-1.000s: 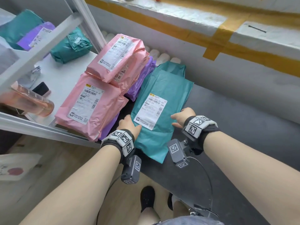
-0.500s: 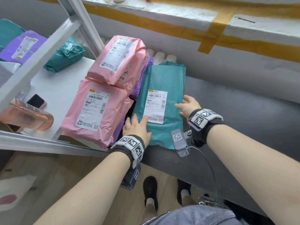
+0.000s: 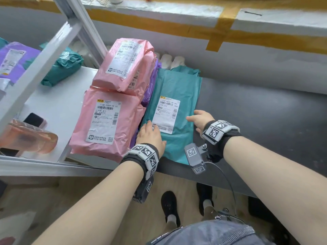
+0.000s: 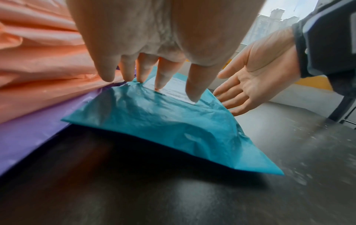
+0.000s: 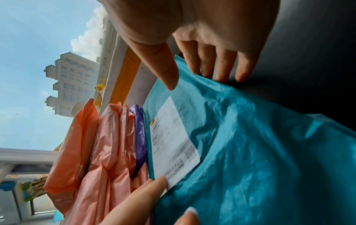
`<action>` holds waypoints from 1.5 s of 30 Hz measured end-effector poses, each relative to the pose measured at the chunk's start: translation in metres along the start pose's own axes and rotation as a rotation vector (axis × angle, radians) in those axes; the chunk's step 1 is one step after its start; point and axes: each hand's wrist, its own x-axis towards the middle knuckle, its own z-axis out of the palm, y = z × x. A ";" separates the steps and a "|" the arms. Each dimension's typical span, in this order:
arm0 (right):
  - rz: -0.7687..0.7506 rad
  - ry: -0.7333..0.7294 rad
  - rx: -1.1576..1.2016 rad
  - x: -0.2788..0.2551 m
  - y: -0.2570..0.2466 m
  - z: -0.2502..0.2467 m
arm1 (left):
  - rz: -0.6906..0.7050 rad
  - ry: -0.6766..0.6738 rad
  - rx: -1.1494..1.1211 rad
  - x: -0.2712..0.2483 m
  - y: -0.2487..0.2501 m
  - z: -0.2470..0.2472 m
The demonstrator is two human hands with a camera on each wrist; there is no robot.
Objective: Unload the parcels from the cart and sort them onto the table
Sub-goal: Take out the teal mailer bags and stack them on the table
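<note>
Dark surface (image 3: 265,124) runs under a taped window ledge; white cart shelf (image 3: 58,106) butts against its left end. Teal parcel (image 3: 178,89) lies flat on the surface, label up, its left edge tucked against a purple parcel (image 3: 150,89) and the two pink parcels (image 3: 109,121) stacked beside it.

Left hand (image 3: 150,135) lies flat on the teal parcel's near left corner, fingers straight and pressing down, gripping nothing. Right hand (image 3: 200,119) is spread at the parcel's right edge, fingers straight along the side, thumb over the top; it holds nothing either.

Step in hand, by my reading: squaring the teal parcel into its place beside the others, the placing itself nearly finished.

Next move likely calls for lifting both hands clear without dragging the slick bag, then turning left to the cart, where another teal parcel (image 3: 63,68) and a purple one (image 3: 14,59) wait.
</note>
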 end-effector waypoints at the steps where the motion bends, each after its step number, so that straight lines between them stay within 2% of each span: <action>1: -0.016 -0.004 0.009 0.000 0.000 -0.002 | 0.015 -0.001 0.000 0.000 -0.001 -0.002; 9: -0.075 0.076 0.020 -0.032 0.008 -0.022 | 0.152 0.044 0.015 0.000 0.008 -0.017; 18: -0.121 0.287 -0.028 -0.084 0.036 -0.091 | 0.399 0.064 0.109 -0.014 0.074 -0.037; 23: -0.157 0.429 -0.022 -0.122 0.062 -0.149 | 0.529 0.082 0.131 -0.040 0.140 -0.045; 28: -0.131 0.551 -0.073 -0.175 0.113 -0.225 | 0.672 0.038 0.167 -0.089 0.226 -0.034; 39: 0.039 0.771 -0.005 -0.273 0.260 -0.376 | 0.932 -0.060 0.199 -0.215 0.407 0.033; 45: 0.106 0.802 0.051 -0.297 0.308 -0.424 | 1.044 -0.110 0.257 -0.240 0.475 0.066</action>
